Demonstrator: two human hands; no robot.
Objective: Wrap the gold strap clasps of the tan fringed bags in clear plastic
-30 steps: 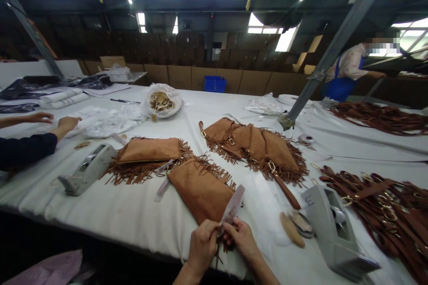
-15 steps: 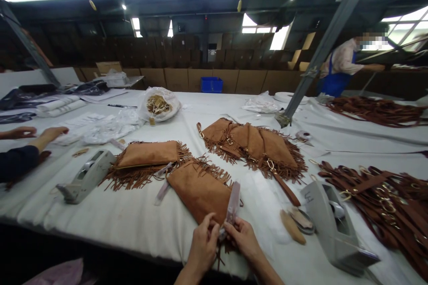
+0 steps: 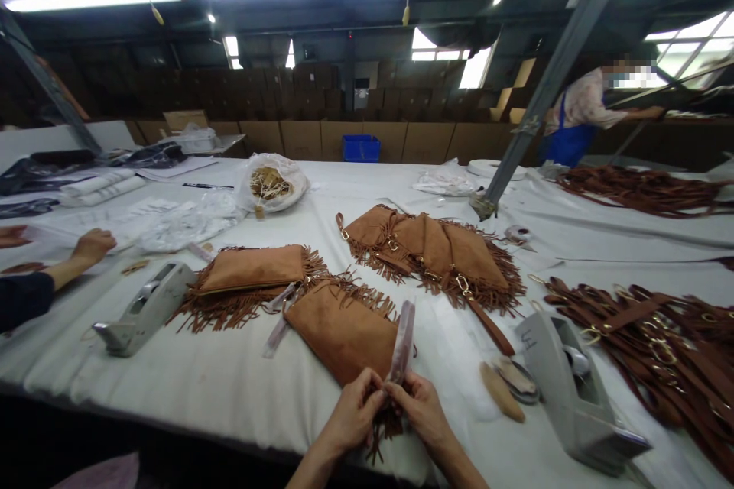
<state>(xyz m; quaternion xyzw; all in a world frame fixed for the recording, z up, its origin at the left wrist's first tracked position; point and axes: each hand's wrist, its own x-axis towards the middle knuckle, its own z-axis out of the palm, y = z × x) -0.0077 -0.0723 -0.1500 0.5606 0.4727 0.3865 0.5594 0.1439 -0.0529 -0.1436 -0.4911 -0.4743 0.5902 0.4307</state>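
A tan fringed pouch [image 3: 344, 328] lies flat on the white-covered table in front of me. At its near right corner stands a translucent plastic strip [image 3: 403, 336], and both my hands meet at its lower end. My left hand [image 3: 360, 406] pinches there with thumb and index finger. Opposite it, my right hand [image 3: 423, 406] is closed on the strip's base, its fingertips almost touching the left ones. Brown fringe [image 3: 385, 428] hangs below the fingers. What exactly lies between the fingertips is partly hidden. A second fringed pouch [image 3: 252, 267] rests just to the left.
Tape dispensers stand left [image 3: 143, 309] and right [image 3: 573, 390]. Several overlapping fringed pouches [image 3: 436, 248] lie further back. Brown straps with gold clips [image 3: 647, 328] are heaped at right. A co-worker's hand [image 3: 95, 244] is at far left, and a metal post [image 3: 550, 76] rises at back right.
My left hand has closed in against the right at the strip's base. The strip stands slightly more upright. At far left, the co-worker's hands now hold a clear sheet.
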